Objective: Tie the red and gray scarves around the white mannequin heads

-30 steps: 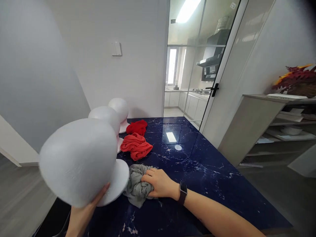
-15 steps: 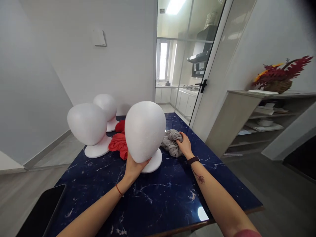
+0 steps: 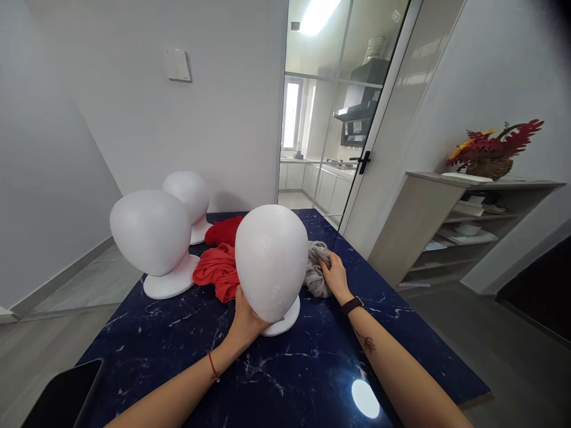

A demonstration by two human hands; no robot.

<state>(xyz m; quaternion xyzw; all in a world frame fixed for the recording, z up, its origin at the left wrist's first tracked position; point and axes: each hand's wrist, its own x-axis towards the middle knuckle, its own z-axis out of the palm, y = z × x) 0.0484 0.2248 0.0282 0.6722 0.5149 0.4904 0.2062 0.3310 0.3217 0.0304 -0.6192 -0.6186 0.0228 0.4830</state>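
A white foam mannequin head (image 3: 271,261) stands on its round base in the middle of the table. My left hand (image 3: 247,321) grips its neck from the left and below; some of the fingers are hidden behind the head. Just to the right lies a bunched grey cloth (image 3: 317,282), which looks like a scarf and is partly covered by the head. The fingers of my right hand (image 3: 336,278) are curled onto the right side of that cloth. To the left of the head lie a crumpled light red cloth (image 3: 218,270) and a darker red cloth (image 3: 225,230).
Two more foam heads, a nearer one (image 3: 151,232) and a farther one (image 3: 187,196), stand at the left on the dark blue marbled table (image 3: 285,386). A black phone-like slab (image 3: 65,395) is at the near left corner. Beyond the right edge stands a shelf (image 3: 419,220).
The view has shifted slightly, and the middle foam head appears lower and a little to the right, covering more of the grey cloth. Both hands keep their holds.
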